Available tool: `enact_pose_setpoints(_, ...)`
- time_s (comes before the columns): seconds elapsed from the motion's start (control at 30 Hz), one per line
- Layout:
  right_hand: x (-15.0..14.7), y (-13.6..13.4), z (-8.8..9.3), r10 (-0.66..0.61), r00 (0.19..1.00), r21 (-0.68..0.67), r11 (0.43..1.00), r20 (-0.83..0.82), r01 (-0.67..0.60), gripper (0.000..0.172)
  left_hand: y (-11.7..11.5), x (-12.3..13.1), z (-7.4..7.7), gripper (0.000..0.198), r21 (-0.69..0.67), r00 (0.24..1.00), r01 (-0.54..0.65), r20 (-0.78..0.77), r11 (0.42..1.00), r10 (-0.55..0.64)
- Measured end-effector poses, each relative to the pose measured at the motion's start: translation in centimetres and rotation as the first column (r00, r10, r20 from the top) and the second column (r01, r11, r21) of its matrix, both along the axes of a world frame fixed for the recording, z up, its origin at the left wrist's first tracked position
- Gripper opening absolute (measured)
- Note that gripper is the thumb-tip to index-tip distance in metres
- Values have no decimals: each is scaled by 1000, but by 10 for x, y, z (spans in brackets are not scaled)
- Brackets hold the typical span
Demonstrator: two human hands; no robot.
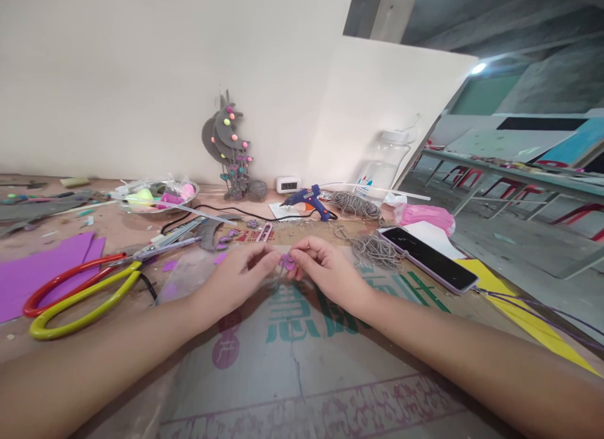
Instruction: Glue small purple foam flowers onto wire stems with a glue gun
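Note:
Close together over the middle of the table, my two hands pinch a small purple piece [285,261], perhaps foam or felt, partly hidden by the fingertips. My left hand [250,267] is closed at its left edge with thumb and forefinger. My right hand [326,267] grips it from the right, fingers curled. A thin grey strand seems to hang below the piece. Beneath lies a clear plastic sheet [245,388] with green and purple print. Just beyond my hands are a pink-purple clip-like tool [265,232] and small purple scraps [221,243].
Scissors [89,288] with red and yellow handles lie left on purple sheets [42,269]. A blue glue gun [314,202], grey yarn [372,250] and a phone [429,260] are beyond and right. A grey moon-shaped ornament [231,143] stands against the wall near a plastic bottle [380,165].

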State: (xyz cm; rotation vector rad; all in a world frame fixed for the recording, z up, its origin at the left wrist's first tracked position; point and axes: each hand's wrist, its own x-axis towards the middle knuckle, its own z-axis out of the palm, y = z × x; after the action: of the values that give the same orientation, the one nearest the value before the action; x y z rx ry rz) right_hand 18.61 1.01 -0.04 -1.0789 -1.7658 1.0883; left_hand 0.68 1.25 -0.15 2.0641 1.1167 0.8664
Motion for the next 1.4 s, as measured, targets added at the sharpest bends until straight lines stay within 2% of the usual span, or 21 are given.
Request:
enact_pose_setpoints(0.13, 0, -1, 1, -7, 999, 18, 1000, 32, 6, 15, 4, -2, 1, 35, -22, 1000, -4, 13, 1000, 4)
enact_pose_setpoints(0.37, -2, -5, 3, 1, 997, 48, 999, 74, -5, 15, 0, 0, 3, 26, 45, 998, 60, -39, 997, -58)
enact_pose_setpoints(0.5, -1, -5, 1, 22, 996, 69, 997, 87, -28, 17, -3, 1, 5, 21, 67, 998, 35, -58, 997, -31)
enact_pose_setpoints(0.77, 0, -4, 2, -13, 967, 114, 993, 254, -17, 20, -4, 0, 3, 24, 100, 992, 47, -124, 994, -34)
enact_pose_setpoints(0.9, 0, -4, 4, -67, 971, 128, 991, 228, 38, 22, -3, 0, 3, 32, 87, 995, 42, -98, 995, -34)
enact_pose_setpoints(1.0, 0, -4, 5, -88, 975, 125, 990, 204, 63, 23, -2, 0, 3, 26, 41, 994, 41, -101, 998, -36)
enact_pose_setpoints(1.23, 0, -3, 3, -30, 981, 92, 996, 191, 13, 22, -3, 2, 2, 21, 68, 995, 39, -94, 997, -33)
enact_pose_setpoints(1.4, 1, -1, 0, -41, 987, 51, 998, 158, 34, 18, -1, 0, 0, 22, 44, 995, 42, -96, 998, -37)
